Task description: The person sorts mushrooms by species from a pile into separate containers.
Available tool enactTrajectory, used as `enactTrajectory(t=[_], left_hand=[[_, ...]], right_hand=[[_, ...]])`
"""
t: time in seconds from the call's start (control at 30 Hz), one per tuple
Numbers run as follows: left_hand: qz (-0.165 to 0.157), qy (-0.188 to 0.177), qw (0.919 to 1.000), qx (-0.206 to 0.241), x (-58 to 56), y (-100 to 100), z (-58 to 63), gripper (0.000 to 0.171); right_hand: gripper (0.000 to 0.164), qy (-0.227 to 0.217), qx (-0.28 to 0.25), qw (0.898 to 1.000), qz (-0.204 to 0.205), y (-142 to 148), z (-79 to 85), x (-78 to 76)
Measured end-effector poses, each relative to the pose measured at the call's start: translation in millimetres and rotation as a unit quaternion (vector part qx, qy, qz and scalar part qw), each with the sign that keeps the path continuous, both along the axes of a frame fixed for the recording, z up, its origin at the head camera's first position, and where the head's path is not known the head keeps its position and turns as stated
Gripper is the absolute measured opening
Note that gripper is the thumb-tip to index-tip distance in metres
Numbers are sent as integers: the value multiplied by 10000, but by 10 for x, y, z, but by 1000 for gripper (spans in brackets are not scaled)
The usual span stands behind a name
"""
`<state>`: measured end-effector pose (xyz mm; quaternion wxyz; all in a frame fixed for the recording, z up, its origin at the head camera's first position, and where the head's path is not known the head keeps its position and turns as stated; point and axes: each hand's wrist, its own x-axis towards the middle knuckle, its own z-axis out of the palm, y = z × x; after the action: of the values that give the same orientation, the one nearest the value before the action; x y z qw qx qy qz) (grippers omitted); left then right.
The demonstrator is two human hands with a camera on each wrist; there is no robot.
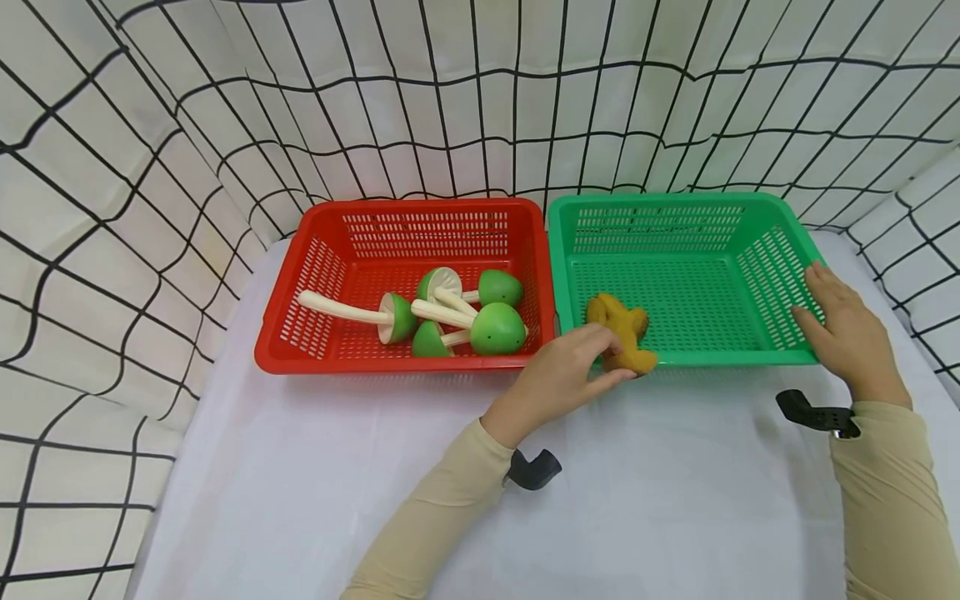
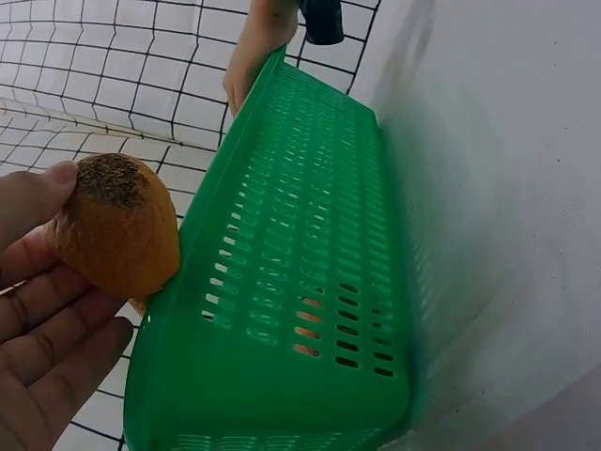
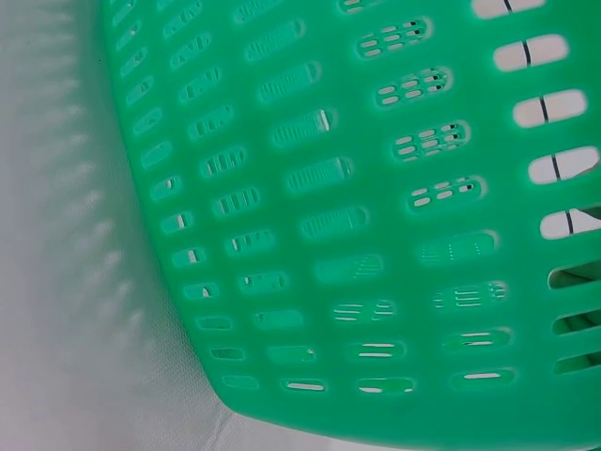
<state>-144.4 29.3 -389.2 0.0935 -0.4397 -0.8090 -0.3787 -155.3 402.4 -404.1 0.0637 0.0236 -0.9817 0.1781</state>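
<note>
A knobby yellow-brown ginger root (image 1: 625, 333) leans at the front left corner of the green basket (image 1: 720, 360), partly over the rim. My left hand (image 1: 564, 379) pinches it from the left; in the left wrist view the thumb touches its dark, rough end and the fingers (image 2: 56, 319) lie below. On the green basket's right rim rests my right hand (image 1: 855, 333), its fingers reaching over the edge. The right wrist view is mostly the slotted wall (image 3: 310, 244), with a little of that hand dimly visible through slots at the right.
Left of the green basket, side by side with it, stands a red basket (image 1: 390, 365). Several green-capped mushrooms (image 1: 498, 328) with pale stems lie inside it. White cloth (image 1: 637, 500) covers the table, and black netting (image 1: 480, 108) over white sheets surrounds the back and sides.
</note>
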Motion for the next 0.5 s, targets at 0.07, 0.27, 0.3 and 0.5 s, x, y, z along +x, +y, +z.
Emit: enactTrajectory(t=[0.07, 0.27, 0.3, 0.5], left_hand=[[55, 132, 9999, -79, -26, 4, -9, 19], [252, -185, 9994, 112, -120, -22, 43, 15], [264, -264, 9992, 128, -133, -27, 54, 15], [450, -156, 9986, -245, -202, -8, 82, 18]], right_hand=[[59, 13, 8, 10000, 5, -3, 0, 0], [60, -28, 1, 10000, -9, -13, 0, 6], [60, -26, 2, 10000, -8, -14, 2, 5], [59, 14, -14, 10000, 12, -10, 6, 8]])
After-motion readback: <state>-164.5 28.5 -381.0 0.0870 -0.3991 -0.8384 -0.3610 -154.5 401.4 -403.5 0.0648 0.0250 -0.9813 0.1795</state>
